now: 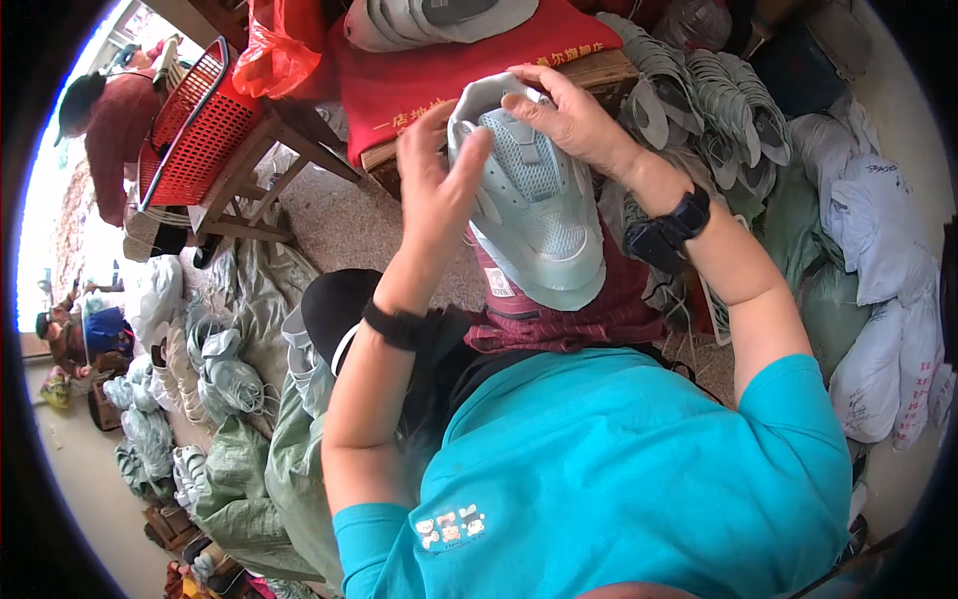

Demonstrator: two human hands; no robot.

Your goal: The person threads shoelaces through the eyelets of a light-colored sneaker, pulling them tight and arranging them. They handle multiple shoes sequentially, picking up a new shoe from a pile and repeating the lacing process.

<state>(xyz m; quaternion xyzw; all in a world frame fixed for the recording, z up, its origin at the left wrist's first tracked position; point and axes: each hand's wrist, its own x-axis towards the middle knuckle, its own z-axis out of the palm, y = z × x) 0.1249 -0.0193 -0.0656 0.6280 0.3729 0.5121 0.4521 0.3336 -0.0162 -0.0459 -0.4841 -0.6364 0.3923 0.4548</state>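
Observation:
A pale grey-white sneaker upper (547,225) with a mesh tongue and mesh toe is held over my lap, its toe pointing toward me. My left hand (435,172) grips its left side near the collar, thumb raised and fingers partly hidden. At the collar's right, my right hand (571,118) has its fingers around the edge and its thumb by the tongue opening. Just beyond lies a red printed cloth (399,85) over a wooden bench (607,72), with a pile of similar uppers (469,22) on top.
Rows of nested uppers (733,100) stand at the right, near white sacks (878,235). At the left, a red basket (185,125) rests on a wooden stool (239,185), beside a red plastic bag (274,50). Green sacks (239,479) and bagged uppers (225,364) crowd the lower left.

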